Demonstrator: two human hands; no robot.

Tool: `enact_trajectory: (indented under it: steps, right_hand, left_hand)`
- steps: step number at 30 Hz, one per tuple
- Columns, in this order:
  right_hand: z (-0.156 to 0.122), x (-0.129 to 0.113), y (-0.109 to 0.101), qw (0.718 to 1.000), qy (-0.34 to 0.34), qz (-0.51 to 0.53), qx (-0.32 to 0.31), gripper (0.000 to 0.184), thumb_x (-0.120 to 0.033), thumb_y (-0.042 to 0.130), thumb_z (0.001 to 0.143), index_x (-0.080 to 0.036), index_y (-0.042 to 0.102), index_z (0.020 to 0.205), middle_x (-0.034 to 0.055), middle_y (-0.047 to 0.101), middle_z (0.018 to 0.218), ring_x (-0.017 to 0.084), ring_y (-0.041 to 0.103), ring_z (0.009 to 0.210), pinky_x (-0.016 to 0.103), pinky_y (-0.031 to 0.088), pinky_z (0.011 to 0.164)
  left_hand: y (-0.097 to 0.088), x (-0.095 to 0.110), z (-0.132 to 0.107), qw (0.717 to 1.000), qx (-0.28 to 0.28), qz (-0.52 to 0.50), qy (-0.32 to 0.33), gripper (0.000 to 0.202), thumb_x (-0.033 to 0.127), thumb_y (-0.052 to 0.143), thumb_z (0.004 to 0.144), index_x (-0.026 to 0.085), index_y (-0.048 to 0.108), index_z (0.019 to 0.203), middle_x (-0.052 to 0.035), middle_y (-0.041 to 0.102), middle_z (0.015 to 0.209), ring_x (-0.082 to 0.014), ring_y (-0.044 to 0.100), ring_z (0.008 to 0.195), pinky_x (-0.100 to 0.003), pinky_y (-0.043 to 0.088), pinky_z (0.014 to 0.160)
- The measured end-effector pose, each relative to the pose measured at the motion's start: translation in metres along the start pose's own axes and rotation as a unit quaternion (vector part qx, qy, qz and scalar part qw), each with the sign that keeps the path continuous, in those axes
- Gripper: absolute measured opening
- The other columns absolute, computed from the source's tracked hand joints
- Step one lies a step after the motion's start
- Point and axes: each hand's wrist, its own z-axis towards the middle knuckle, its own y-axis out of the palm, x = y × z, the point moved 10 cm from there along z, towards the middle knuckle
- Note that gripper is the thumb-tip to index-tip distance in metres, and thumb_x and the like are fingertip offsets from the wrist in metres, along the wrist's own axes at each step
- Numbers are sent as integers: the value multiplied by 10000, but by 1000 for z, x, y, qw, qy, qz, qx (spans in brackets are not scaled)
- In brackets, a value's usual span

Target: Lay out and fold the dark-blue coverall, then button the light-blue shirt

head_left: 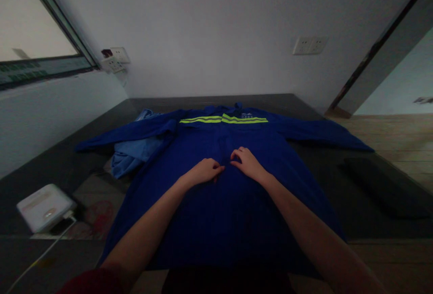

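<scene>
A dark blue work jacket (216, 204) with yellow-green reflective stripes (223, 120) lies spread flat on a dark surface, sleeves stretched out to both sides. My left hand (204, 171) and my right hand (245, 162) rest side by side on the jacket's front, near its centre line. Both hands have their fingers curled and pinched on the fabric at the front closure. What exactly the fingertips grip is too small to see.
A lighter blue garment (131, 154) lies crumpled under the jacket's left sleeve. A white box with a cable (45, 207) sits at the left. A dark flat pad (382, 183) lies at the right. Wall sockets (115, 59) are behind.
</scene>
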Motion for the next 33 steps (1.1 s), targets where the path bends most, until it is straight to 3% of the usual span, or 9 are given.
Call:
enact_trajectory:
  steps: [4,9,13,16,20,27,33]
  right_hand:
    - [-16,-24,-14,1000,-5,8,-22,66,-225,628,830,-185,632,883,53,592,901,190,529,900,311,405,806]
    - [-63,-75,-33,999,-30,23,-30,72,-180,589,854,-209,619,912,33,617,961,190,531,942,321,410,832]
    - [-107,-95,-20,998,19,42,-30,65,-156,584,850,-215,609,849,24,619,892,199,540,893,327,425,791]
    - [-132,-98,-2,997,49,63,-1,50,-198,577,863,-219,588,818,25,627,855,208,558,846,350,427,782]
    - [-146,-95,4,994,58,80,45,137,-366,575,866,-229,571,854,40,641,855,227,570,818,372,422,754]
    - [-148,-81,-9,989,69,117,59,341,-548,484,868,-223,578,912,50,648,827,212,584,776,338,422,705]
    - [-157,-66,-6,978,124,149,81,371,-559,496,848,-219,582,972,68,667,891,233,607,810,354,450,728]
  left_hand:
    - [9,13,-23,998,-61,-7,-14,454,466,383,894,164,595,630,-35,651,574,-142,589,512,-236,411,562]
    - [1,25,-63,991,33,125,-34,352,450,421,889,191,639,791,-59,684,771,-205,639,695,-272,418,600]
    - [17,32,-88,992,93,78,-25,266,357,406,917,202,613,856,-47,672,873,-194,632,810,-275,444,687]
    - [31,33,-103,988,150,-9,-22,259,289,371,935,198,606,874,-45,667,898,-175,620,845,-285,461,766]
    - [41,38,-117,979,182,-89,15,275,225,362,932,212,591,1086,-62,653,1081,-188,589,1022,-339,455,914]
    - [44,54,-132,978,159,-125,50,313,213,401,922,248,569,1183,-38,637,1158,-176,587,1077,-331,476,952]
    - [60,78,-141,984,77,-142,68,298,255,424,929,262,576,1185,-27,632,1202,-164,582,1105,-312,465,973]
